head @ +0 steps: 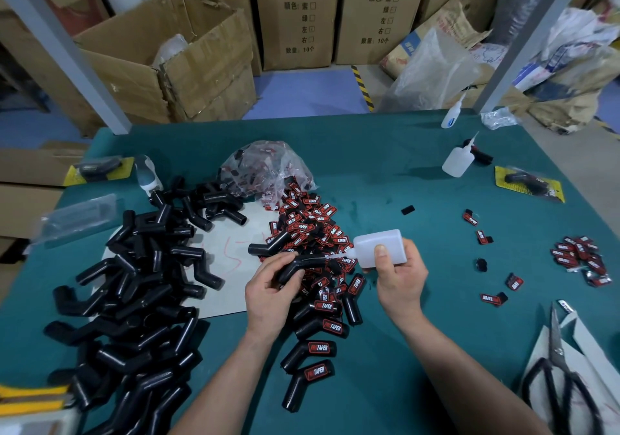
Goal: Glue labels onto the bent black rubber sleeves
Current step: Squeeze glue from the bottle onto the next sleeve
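My left hand point(268, 287) grips a bent black rubber sleeve point(297, 267) over the label pile. My right hand point(399, 277) holds a translucent white glue bottle point(377, 247) on its side, its nozzle tip touching the sleeve's upper face. A heap of red-and-black labels point(308, 230) spills from a clear bag point(268, 169) just beyond my hands. Bare sleeves point(134, 287) are piled on the left. Several labelled sleeves point(315, 350) lie in front of my left wrist.
Two more glue bottles point(458, 161) point(453, 116) stand at the far right. Loose labels point(580, 257) are scattered on the right of the green table point(402, 173). Scissors point(557, 367) lie at the near right. Packaged sleeves point(528, 183) and cardboard boxes point(167, 59) surround the table.
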A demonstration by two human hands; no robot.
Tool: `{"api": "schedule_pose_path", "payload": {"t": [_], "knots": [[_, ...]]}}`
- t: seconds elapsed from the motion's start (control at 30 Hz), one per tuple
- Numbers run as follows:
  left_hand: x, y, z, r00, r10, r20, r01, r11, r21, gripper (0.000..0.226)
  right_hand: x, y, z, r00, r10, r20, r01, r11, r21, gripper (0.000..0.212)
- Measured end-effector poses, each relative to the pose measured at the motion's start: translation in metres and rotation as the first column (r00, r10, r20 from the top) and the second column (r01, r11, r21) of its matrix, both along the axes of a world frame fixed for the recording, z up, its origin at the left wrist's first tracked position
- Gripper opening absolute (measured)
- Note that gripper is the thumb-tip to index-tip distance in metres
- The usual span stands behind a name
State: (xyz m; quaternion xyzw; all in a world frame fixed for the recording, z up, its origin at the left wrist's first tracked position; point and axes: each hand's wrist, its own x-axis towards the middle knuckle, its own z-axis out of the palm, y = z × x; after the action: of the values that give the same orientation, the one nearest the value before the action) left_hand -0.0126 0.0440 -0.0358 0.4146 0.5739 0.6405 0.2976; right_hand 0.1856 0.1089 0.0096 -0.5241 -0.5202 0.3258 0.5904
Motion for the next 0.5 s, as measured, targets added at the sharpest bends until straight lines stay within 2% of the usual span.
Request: {"api": "schedule_pose_path", "payload": {"t": [0.5], "knots": [[0.0013,-0.0015,0.0054,1.0,0.012,-0.002,-0.012,1.0,-0.008,0.043,-0.0005,-0.0005,-0.0002,1.0,-0.009,-0.011,0.009,1.0,0.018,0.02]]}}
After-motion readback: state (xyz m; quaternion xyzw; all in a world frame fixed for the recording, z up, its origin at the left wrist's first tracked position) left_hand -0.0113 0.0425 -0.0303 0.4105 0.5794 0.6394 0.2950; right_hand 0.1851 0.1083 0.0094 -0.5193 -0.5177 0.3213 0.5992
